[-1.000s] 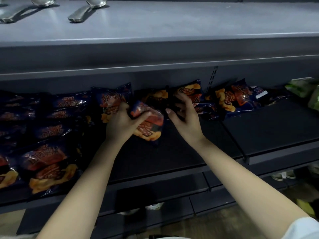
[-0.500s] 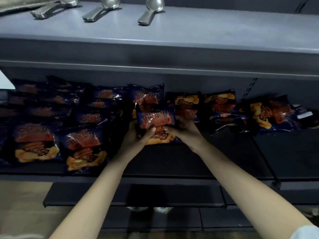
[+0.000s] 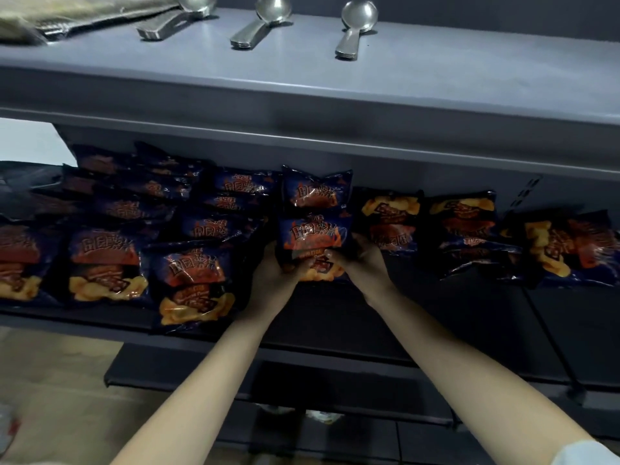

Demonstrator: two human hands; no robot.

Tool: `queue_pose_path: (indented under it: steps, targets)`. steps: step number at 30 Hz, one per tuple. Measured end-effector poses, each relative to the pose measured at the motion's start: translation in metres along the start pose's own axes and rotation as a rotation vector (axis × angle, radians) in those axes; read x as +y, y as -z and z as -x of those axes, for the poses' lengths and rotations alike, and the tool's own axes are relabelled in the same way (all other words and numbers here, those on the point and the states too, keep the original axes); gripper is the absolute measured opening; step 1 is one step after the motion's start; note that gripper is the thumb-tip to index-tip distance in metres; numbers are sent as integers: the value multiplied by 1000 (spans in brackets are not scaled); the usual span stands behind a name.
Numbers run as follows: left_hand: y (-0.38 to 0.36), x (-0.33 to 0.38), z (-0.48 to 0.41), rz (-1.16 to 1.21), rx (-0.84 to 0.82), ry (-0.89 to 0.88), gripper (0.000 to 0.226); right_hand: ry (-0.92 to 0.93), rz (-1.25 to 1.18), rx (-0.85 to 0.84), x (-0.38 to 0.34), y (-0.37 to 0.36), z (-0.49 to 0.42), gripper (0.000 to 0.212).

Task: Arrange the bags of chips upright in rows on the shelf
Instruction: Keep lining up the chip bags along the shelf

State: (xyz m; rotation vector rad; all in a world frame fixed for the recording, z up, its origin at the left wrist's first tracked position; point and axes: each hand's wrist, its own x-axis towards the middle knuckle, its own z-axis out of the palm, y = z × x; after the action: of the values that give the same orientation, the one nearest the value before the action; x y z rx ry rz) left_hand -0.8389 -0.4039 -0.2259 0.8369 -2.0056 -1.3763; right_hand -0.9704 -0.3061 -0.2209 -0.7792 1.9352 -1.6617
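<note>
Head view shows one bag of chips standing up in the middle of the dark shelf, and both hands are on it. The left hand wraps its fingers around the bag's lower left side. The right hand does the same on the lower right side. Both hands are closed on the bag, with the thumbs pressed on its front.

A moment ago the bag was tipped over and only the left hand had it, while the right hand was open and reaching behind. Now the bag faces front with its words the right way up. It sits just in front of another upright bag. So a new row looks like it is starting here.

To the left, the neat rows of bags already stand in lines. To the right, the messy bags lie upside down or sideways, so I think there is still a lot to do.

Above, some metal spoons lie on the top shelf.
</note>
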Motion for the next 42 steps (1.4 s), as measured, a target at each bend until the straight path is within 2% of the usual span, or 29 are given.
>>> queue_pose_path:
  steps: [4, 7, 18, 22, 27, 33, 36, 42]
  targets:
    - [-6, -11, 12, -286, 105, 0, 72, -37, -63, 65, 6, -8, -6, 50]
    - [-9, -15, 27, -409, 101, 26, 70, -46, -60, 90, 9, -15, -13, 47]
    - [-9, -21, 27, -439, 13, 10, 66, -73, 247, 195, 15, -27, -29, 54]
    - [-8, -22, 27, -450, 4, 1, 64, -50, 250, 249, 12, -30, -23, 58]
    - [-10, -13, 26, -440, 29, -101, 56, 27, 153, 321, 7, -22, -12, 61]
    - [-36, 0, 23, -442, 23, -280, 52, 96, 103, 405, -3, 16, 6, 45]
    - [-60, 8, 24, -452, -38, -371, 53, 126, 108, 469, -5, 47, 20, 36]
    - [-115, 25, 30, -497, -178, -494, 53, 141, 115, 649, -7, 109, 54, 34]
